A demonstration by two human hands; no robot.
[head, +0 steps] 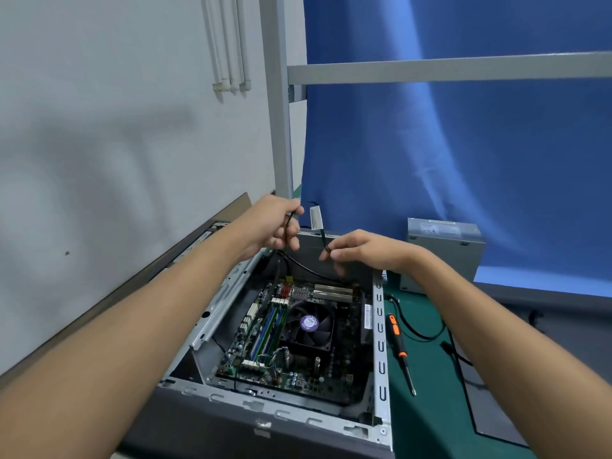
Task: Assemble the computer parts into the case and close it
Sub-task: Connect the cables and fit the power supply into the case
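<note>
An open grey computer case (379, 329) lies on the green mat, with a motherboard and a black CPU fan (309, 326) inside. Above its far end, my left hand (275, 223) grips a thin black cable (287, 223). My right hand (361, 248) pinches another stretch of that cable, which carries a white label tag (316, 217) between the hands. The cable droops down into the case toward the board. A grey power supply box (443, 246) stands outside the case at the back right.
An orange-and-black screwdriver (400, 349) lies on the green mat (430, 409) right of the case, beside loose black cables (417, 329). A case side panel (198, 240) leans along the wall at left. A grey metal frame and blue cloth stand behind.
</note>
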